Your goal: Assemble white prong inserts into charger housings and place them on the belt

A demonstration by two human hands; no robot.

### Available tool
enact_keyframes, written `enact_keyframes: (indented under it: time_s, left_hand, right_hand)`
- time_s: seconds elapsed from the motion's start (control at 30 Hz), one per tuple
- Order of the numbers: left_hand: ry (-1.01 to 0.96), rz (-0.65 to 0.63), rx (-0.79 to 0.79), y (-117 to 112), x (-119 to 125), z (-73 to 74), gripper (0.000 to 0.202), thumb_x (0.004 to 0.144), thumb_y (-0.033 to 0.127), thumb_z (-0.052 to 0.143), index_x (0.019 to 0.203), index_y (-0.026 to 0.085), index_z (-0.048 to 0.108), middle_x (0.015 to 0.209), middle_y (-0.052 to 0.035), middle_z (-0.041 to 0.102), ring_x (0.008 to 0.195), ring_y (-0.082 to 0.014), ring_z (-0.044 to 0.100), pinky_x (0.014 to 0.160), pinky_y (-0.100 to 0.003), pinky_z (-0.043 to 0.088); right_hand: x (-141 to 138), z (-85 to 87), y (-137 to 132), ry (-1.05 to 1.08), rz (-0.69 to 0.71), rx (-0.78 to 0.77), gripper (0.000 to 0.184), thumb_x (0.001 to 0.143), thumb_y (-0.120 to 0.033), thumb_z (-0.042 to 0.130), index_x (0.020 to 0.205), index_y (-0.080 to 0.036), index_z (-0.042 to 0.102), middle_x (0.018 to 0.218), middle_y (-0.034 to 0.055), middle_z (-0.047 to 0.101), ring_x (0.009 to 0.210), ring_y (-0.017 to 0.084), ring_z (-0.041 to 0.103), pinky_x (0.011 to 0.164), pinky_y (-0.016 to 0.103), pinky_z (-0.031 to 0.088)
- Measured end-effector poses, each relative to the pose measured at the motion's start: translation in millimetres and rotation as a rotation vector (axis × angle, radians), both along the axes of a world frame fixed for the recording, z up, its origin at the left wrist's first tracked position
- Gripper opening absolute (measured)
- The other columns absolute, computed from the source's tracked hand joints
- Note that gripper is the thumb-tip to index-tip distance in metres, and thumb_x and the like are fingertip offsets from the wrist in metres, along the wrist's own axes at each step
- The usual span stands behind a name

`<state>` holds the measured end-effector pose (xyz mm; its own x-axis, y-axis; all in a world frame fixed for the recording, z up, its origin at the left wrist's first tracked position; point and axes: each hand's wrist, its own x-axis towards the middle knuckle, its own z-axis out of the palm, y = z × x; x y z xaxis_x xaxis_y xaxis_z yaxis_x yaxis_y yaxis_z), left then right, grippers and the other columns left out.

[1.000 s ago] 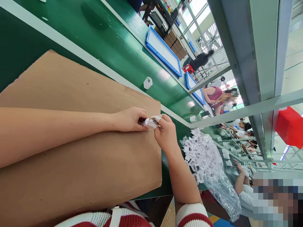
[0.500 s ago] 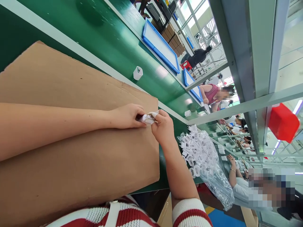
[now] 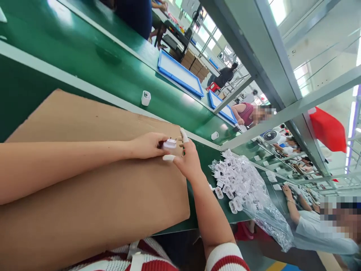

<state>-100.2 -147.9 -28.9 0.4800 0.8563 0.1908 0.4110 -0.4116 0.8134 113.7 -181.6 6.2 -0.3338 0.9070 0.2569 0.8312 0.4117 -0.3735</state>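
My left hand (image 3: 148,145) is closed on a white plug adapter (image 3: 169,143), its two pins pointing up and away from me. My right hand (image 3: 189,156) is just to the right of the adapter, thumb and index finger spread apart. White finger covers sit on that thumb and index finger. Its other fingers are partly hidden behind the palm. Both hands are above the right end of a brown cardboard sheet (image 3: 113,195) on the green bench.
To the right, many white plug housings (image 3: 229,175) spill from a clear plastic bag (image 3: 270,214). One white housing (image 3: 146,98) stands on the green conveyor (image 3: 118,71) beyond a pale rail. Blue-rimmed trays (image 3: 180,77) lie behind. A co-worker's arm (image 3: 291,205) is at far right.
My right hand has come off the white piece, and its fingers have spread. The adapter's pins now show in my left hand. The camera view has shifted slightly.
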Motion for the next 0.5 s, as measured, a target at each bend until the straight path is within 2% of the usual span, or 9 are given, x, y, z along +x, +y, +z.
enact_keyframes:
  time_s: [0.03, 0.1, 0.2, 0.27, 0.37, 0.43, 0.5]
  left_hand:
    - [0.018, 0.048, 0.014, 9.9, -0.7, 3.4, 0.041, 0.079, 0.058, 0.063, 0.092, 0.021, 0.070, 0.088, -0.0037, 0.075, 0.080, -0.0228, 0.066, 0.069, -0.031, 0.045]
    - [0.057, 0.178, 0.076, 37.4, -4.5, 9.8, 0.046, 0.079, 0.060, 0.058, 0.093, 0.018, 0.071, 0.089, -0.0030, 0.075, 0.083, -0.0202, 0.065, 0.069, -0.031, 0.042]
    - [0.119, 0.404, 0.177, 86.8, -13.5, 14.7, 0.060, 0.083, 0.064, 0.041, 0.096, 0.012, 0.069, 0.088, 0.0010, 0.068, 0.095, -0.0161, 0.061, 0.074, -0.033, 0.034]
    - [0.164, 0.507, 0.185, 113.9, -17.6, 14.2, 0.065, 0.084, 0.067, 0.038, 0.101, 0.011, 0.066, 0.089, 0.0028, 0.064, 0.103, -0.0161, 0.059, 0.077, -0.033, 0.031]
    - [0.234, 0.559, 0.120, 132.7, -19.8, 13.2, 0.074, 0.079, 0.076, 0.052, 0.111, 0.009, 0.064, 0.103, -0.0002, 0.066, 0.113, -0.0226, 0.056, 0.086, -0.033, 0.032]
    - [0.259, 0.571, 0.121, 132.4, -24.0, 15.5, 0.091, 0.075, 0.082, 0.061, 0.127, 0.007, 0.060, 0.128, -0.0061, 0.064, 0.129, -0.0320, 0.049, 0.103, -0.038, 0.032]
    - [0.254, 0.584, 0.180, 129.9, -36.1, 18.8, 0.110, 0.076, 0.087, 0.061, 0.149, 0.006, 0.047, 0.159, -0.0102, 0.046, 0.147, -0.0399, 0.030, 0.121, -0.047, 0.020]
  right_hand:
    - [9.7, -0.5, -2.7, 0.001, -0.032, 0.029, 0.071, 0.086, -0.030, 0.084, 0.152, -0.027, 0.059, 0.133, 0.0126, 0.065, 0.120, 0.030, 0.062, 0.097, 0.040, 0.056]
    - [31.6, -2.3, -6.3, -0.063, -0.123, 0.057, 0.075, 0.083, -0.029, 0.086, 0.153, -0.026, 0.059, 0.140, 0.0166, 0.062, 0.127, 0.036, 0.059, 0.103, 0.047, 0.055]
    - [60.3, -9.1, -5.5, -0.161, -0.241, -0.025, 0.064, 0.079, -0.012, 0.081, 0.141, -0.022, 0.068, 0.128, 0.0159, 0.067, 0.116, 0.034, 0.063, 0.102, 0.049, 0.056]
    - [71.8, -14.9, -1.6, -0.127, -0.277, -0.103, 0.049, 0.079, -0.006, 0.074, 0.127, -0.021, 0.074, 0.117, 0.0121, 0.070, 0.107, 0.029, 0.067, 0.100, 0.046, 0.057]
    - [78.1, -20.2, 5.1, 0.097, -0.292, -0.199, 0.029, 0.082, -0.011, 0.075, 0.109, -0.021, 0.076, 0.106, 0.0069, 0.072, 0.100, 0.024, 0.070, 0.099, 0.045, 0.059]
    - [77.7, -20.2, 7.5, 0.356, -0.294, -0.262, 0.029, 0.078, -0.019, 0.082, 0.106, -0.021, 0.074, 0.108, 0.0054, 0.074, 0.097, 0.021, 0.074, 0.096, 0.042, 0.061]
    - [75.5, -17.6, 7.6, 0.633, -0.295, -0.349, 0.039, 0.072, -0.026, 0.088, 0.107, -0.021, 0.070, 0.110, 0.0050, 0.075, 0.095, 0.020, 0.076, 0.084, 0.034, 0.063]
